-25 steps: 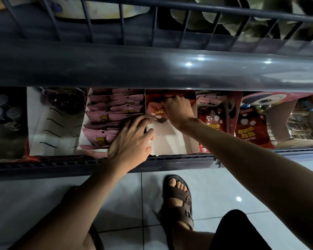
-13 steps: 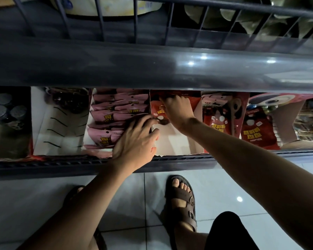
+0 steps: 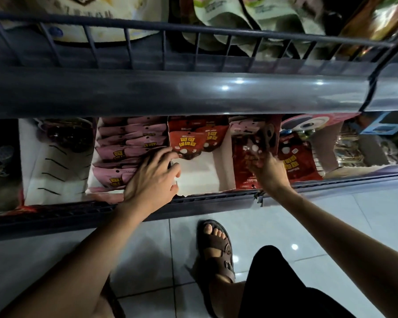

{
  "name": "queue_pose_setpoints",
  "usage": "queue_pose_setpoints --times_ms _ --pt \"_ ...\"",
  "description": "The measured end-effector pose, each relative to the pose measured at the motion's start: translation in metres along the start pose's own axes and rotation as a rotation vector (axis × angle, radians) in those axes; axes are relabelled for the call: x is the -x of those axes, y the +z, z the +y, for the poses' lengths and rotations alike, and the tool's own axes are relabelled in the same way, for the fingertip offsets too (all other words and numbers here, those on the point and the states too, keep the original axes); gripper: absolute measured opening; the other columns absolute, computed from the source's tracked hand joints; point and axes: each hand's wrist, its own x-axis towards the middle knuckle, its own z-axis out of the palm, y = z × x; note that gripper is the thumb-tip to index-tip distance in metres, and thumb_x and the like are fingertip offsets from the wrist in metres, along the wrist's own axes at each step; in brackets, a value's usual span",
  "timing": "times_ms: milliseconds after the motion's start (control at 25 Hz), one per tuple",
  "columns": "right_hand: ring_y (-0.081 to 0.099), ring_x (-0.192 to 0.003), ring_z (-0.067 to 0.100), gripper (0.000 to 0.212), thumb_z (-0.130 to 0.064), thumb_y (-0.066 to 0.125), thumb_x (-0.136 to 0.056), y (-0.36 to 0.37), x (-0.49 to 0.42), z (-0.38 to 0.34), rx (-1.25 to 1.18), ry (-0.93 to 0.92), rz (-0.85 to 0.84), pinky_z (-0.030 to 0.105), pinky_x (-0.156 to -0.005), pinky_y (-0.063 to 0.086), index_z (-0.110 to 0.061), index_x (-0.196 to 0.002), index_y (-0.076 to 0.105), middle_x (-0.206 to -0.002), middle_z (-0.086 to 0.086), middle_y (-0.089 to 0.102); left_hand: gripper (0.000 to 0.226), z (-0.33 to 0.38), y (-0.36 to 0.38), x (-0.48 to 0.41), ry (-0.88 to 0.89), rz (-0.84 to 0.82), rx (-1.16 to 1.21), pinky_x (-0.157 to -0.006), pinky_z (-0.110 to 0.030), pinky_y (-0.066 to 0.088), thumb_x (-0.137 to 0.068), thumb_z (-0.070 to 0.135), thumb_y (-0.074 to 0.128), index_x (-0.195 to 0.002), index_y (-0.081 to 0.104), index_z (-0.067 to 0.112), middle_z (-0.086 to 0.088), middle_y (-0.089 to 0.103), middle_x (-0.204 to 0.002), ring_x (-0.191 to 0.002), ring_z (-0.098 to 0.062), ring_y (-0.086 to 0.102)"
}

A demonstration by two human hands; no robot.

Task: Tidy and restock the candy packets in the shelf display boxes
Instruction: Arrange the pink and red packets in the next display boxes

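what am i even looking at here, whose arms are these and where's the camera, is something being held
There is no machine here: these are a person's two bare arms, filmed by one wide-angle camera worn on their head, looking down. That is why you also see their sandalled foot on the tiled floor. In front of them is a low shop shelf with open display boxes side by side. The left hand rests on the wall between the box of pink packets and the middle box, which is mostly bare white card with a few red packets at the back. The right hand reaches into the next box, fingers on a dark red packet; whether it is actually gripping it, I cannot tell in this dim light.
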Motion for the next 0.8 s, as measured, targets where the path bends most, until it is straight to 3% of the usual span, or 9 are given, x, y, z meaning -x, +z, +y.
queue_pose_setpoints --times_ms 120,280,400,560,640,720,800 --pt "0.064 -0.082 0.03 0.047 -0.044 0.06 -0.087 0.017 0.002 0.014 0.064 0.196 -0.087 0.036 -0.07 0.054 -0.01 -0.117 0.05 -0.106 0.015 0.064 0.025 0.002 0.0 0.0 -0.006 0.021 0.034 -0.092 -0.05 0.046 -0.065 0.018 0.076 -0.085 0.061 0.017 -0.006 0.054 -0.127 -0.13 -0.028 0.04" --pt "0.05 -0.115 0.038 0.065 -0.047 0.067 -0.083 0.037 -0.004 -0.004 0.176 0.324 0.034 0.046 -0.097 0.045 -0.002 -0.125 0.045 -0.124 0.022 0.052 0.025 0.002 0.001 0.001 -0.006 0.017 0.017 -0.092 -0.049 0.046 -0.066 0.021 0.076 -0.086 0.061 0.018 -0.006 0.053 -0.128 -0.129 -0.027 0.04" --pt "0.042 -0.121 0.038 0.074 -0.048 0.072 -0.077 0.044 -0.005 -0.011 0.234 0.357 0.094 0.047 -0.1 0.038 -0.002 -0.125 0.041 -0.128 0.022 0.046 0.025 0.0 0.002 0.0 -0.002 0.014 0.004 -0.093 -0.049 0.046 -0.067 0.022 0.075 -0.087 0.061 0.018 -0.006 0.053 -0.129 -0.13 -0.028 0.04" --pt "0.044 -0.117 0.034 0.068 -0.03 0.075 -0.079 0.042 -0.005 -0.009 0.174 0.299 0.241 0.045 -0.096 0.043 -0.003 -0.131 0.04 -0.126 0.019 0.046 0.024 0.0 0.001 0.0 0.0 0.023 0.0 -0.092 -0.048 0.046 -0.067 0.022 0.075 -0.087 0.062 0.019 -0.006 0.054 -0.127 -0.129 -0.028 0.042" --pt "0.045 -0.114 0.033 0.056 -0.021 0.073 -0.082 0.036 -0.005 -0.008 0.09 0.269 0.293 0.044 -0.094 0.044 -0.004 -0.127 0.045 -0.123 0.017 0.049 0.024 0.0 0.001 0.0 0.001 0.022 -0.006 -0.092 -0.048 0.047 -0.066 0.023 0.076 -0.086 0.062 0.019 -0.006 0.055 -0.127 -0.128 -0.028 0.042" --pt "0.046 -0.111 0.033 0.043 -0.023 0.072 -0.083 0.03 -0.004 -0.007 0.15 0.235 0.333 0.044 -0.096 0.039 -0.005 -0.117 0.054 -0.118 0.016 0.054 0.025 0.0 0.001 0.0 0.006 0.023 -0.011 -0.092 -0.047 0.047 -0.066 0.023 0.076 -0.086 0.062 0.019 -0.006 0.055 -0.126 -0.128 -0.027 0.042" --pt "0.046 -0.111 0.033 0.043 -0.03 0.072 -0.082 0.025 -0.003 -0.006 0.226 0.227 0.354 0.045 -0.097 0.036 -0.005 -0.114 0.057 -0.115 0.015 0.057 0.025 0.0 0.0 0.0 0.008 0.029 -0.01 -0.092 -0.046 0.046 -0.066 0.023 0.076 -0.086 0.062 0.019 -0.006 0.054 -0.126 -0.128 -0.027 0.042"
